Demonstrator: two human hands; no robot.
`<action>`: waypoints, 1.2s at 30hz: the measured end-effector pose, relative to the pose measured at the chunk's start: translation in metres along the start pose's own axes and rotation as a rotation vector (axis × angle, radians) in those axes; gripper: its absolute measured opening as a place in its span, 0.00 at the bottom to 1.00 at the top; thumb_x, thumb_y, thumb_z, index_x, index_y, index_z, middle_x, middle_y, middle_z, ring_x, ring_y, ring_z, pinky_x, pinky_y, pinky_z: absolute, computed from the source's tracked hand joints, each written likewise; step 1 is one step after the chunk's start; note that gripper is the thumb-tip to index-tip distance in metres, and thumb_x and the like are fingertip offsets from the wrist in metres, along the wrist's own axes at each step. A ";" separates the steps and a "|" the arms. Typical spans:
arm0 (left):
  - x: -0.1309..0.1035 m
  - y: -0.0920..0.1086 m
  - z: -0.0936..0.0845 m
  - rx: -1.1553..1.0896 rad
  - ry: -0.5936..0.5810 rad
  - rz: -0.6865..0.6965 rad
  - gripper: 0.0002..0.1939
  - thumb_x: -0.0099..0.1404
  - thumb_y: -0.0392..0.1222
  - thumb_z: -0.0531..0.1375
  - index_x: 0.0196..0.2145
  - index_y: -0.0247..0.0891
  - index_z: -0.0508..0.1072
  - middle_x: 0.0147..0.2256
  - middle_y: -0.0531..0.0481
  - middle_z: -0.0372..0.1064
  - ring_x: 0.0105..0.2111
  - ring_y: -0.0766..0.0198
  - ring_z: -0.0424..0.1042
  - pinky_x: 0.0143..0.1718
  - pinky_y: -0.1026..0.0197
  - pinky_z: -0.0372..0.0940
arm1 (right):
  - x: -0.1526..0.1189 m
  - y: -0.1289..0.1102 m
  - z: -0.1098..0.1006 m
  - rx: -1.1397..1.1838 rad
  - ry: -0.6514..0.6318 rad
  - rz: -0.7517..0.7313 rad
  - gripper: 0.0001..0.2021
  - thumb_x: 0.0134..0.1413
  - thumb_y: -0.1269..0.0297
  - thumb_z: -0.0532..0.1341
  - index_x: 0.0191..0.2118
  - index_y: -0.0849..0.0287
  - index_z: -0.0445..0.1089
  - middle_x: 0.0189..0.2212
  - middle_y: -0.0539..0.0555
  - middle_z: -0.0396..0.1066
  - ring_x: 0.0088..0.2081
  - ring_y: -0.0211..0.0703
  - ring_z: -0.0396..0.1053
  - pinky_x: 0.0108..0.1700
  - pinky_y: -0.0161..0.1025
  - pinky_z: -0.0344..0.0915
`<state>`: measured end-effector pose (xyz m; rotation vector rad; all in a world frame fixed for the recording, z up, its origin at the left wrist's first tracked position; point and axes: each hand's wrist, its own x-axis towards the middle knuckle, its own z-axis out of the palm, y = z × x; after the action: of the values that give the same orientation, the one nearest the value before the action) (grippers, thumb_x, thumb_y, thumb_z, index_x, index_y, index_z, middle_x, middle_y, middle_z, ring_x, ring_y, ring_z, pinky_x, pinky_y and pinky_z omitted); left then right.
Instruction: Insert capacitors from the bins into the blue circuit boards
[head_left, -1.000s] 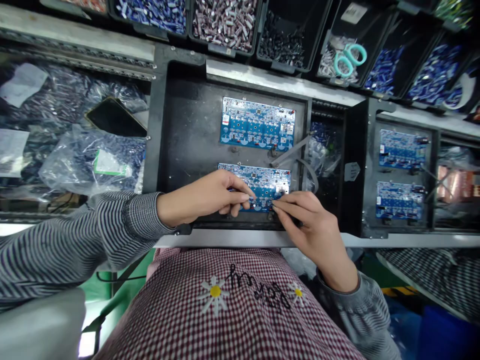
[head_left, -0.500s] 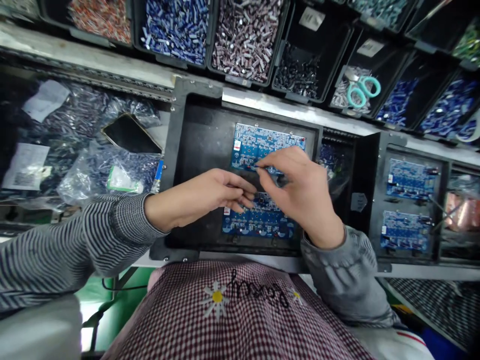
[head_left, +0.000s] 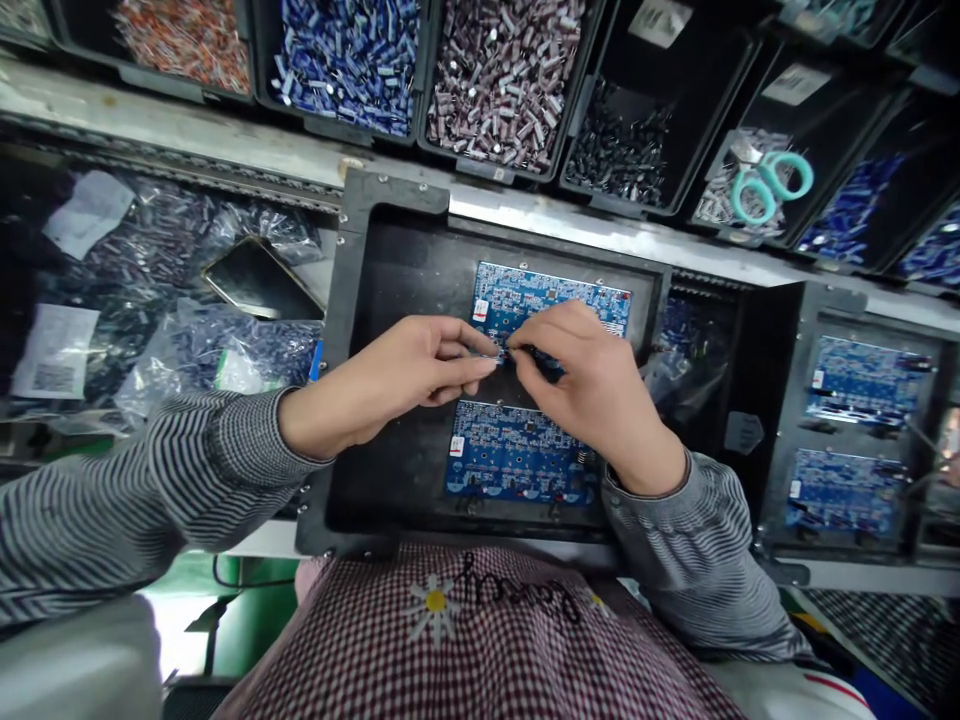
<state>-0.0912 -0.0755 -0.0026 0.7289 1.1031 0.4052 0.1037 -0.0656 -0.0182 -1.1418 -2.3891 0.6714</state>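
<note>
Clock directions: 12 = top of view. Left hand (head_left: 420,368) and right hand (head_left: 581,375) meet over the 7 o'clock edge of the upper blue rectangular circuit board (head_left: 517,287). Left thumb and index tips close together, right thumb and index tips also close; a part may be pinched there, too small to tell, so can't say if either is clamped on anything. Lower blue circuit board (head_left: 517,460) lies at 6 o'clock of upper one. Both boards flat in big black rectangular tray (head_left: 401,270). Black glossy phone (head_left: 262,280) at 10 o'clock of left hand, among clear plastic bags (head_left: 176,365). Pile of blue cylindrical components (head_left: 345,60) at 11 o'clock of left hand. Teal-handled scissors (head_left: 754,195) at 2 o'clock of right hand. Second black tray (head_left: 787,400), 2 blue boards, at 3 o'clock.
</note>
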 end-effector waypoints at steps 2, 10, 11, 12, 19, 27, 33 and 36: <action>0.000 0.002 0.000 0.015 0.012 0.009 0.05 0.63 0.34 0.60 0.36 0.28 0.73 0.24 0.53 0.63 0.20 0.75 0.57 0.20 0.70 0.49 | -0.001 0.003 0.001 -0.006 -0.012 -0.013 0.10 0.57 0.74 0.54 0.36 0.58 0.72 0.33 0.55 0.72 0.39 0.46 0.67 0.43 0.45 0.66; 0.004 0.002 0.000 -0.113 -0.051 -0.058 0.05 0.62 0.34 0.61 0.32 0.27 0.75 0.30 0.46 0.70 0.22 0.75 0.61 0.23 0.70 0.55 | -0.011 -0.008 -0.006 0.106 0.044 0.011 0.11 0.59 0.70 0.56 0.42 0.53 0.73 0.37 0.53 0.73 0.40 0.43 0.69 0.44 0.46 0.67; 0.005 0.002 0.002 -0.135 -0.083 -0.065 0.06 0.63 0.34 0.61 0.31 0.27 0.75 0.30 0.46 0.70 0.22 0.75 0.61 0.23 0.70 0.56 | -0.012 -0.011 -0.008 0.129 0.064 0.018 0.10 0.58 0.70 0.57 0.42 0.53 0.73 0.36 0.53 0.73 0.39 0.42 0.69 0.44 0.45 0.67; 0.006 0.002 0.004 -0.154 -0.107 -0.063 0.07 0.63 0.34 0.60 0.30 0.27 0.75 0.29 0.46 0.70 0.23 0.75 0.61 0.23 0.70 0.56 | -0.014 -0.013 -0.011 0.142 0.079 0.026 0.10 0.57 0.70 0.57 0.42 0.53 0.73 0.36 0.52 0.73 0.39 0.42 0.69 0.44 0.45 0.67; 0.010 0.005 0.011 -0.075 -0.082 -0.047 0.06 0.65 0.33 0.58 0.40 0.29 0.72 0.28 0.46 0.71 0.21 0.72 0.65 0.19 0.70 0.54 | -0.022 0.004 -0.022 -0.088 0.059 0.136 0.06 0.53 0.73 0.58 0.31 0.57 0.71 0.29 0.54 0.72 0.35 0.45 0.68 0.38 0.44 0.67; 0.011 0.001 0.008 -0.029 -0.105 0.027 0.10 0.67 0.38 0.56 0.35 0.29 0.74 0.27 0.47 0.69 0.18 0.76 0.56 0.17 0.71 0.47 | -0.023 0.007 -0.019 -0.099 0.048 0.104 0.07 0.54 0.73 0.57 0.31 0.56 0.70 0.29 0.53 0.71 0.36 0.45 0.68 0.39 0.44 0.67; 0.010 0.000 0.007 -0.024 -0.101 0.047 0.09 0.64 0.39 0.60 0.32 0.29 0.74 0.25 0.49 0.67 0.19 0.76 0.56 0.18 0.72 0.47 | -0.026 0.014 -0.020 -0.110 0.031 0.056 0.08 0.57 0.72 0.56 0.36 0.57 0.73 0.33 0.55 0.72 0.38 0.46 0.68 0.40 0.45 0.68; 0.011 0.002 0.006 -0.082 -0.105 0.006 0.10 0.66 0.37 0.57 0.34 0.27 0.75 0.33 0.41 0.73 0.18 0.77 0.55 0.17 0.71 0.45 | -0.027 0.013 -0.020 -0.076 0.022 0.039 0.10 0.58 0.72 0.55 0.39 0.57 0.74 0.35 0.56 0.73 0.39 0.46 0.68 0.40 0.45 0.68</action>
<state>-0.0812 -0.0692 -0.0065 0.6738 0.9798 0.4105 0.1386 -0.0753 -0.0141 -1.2235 -2.3979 0.5812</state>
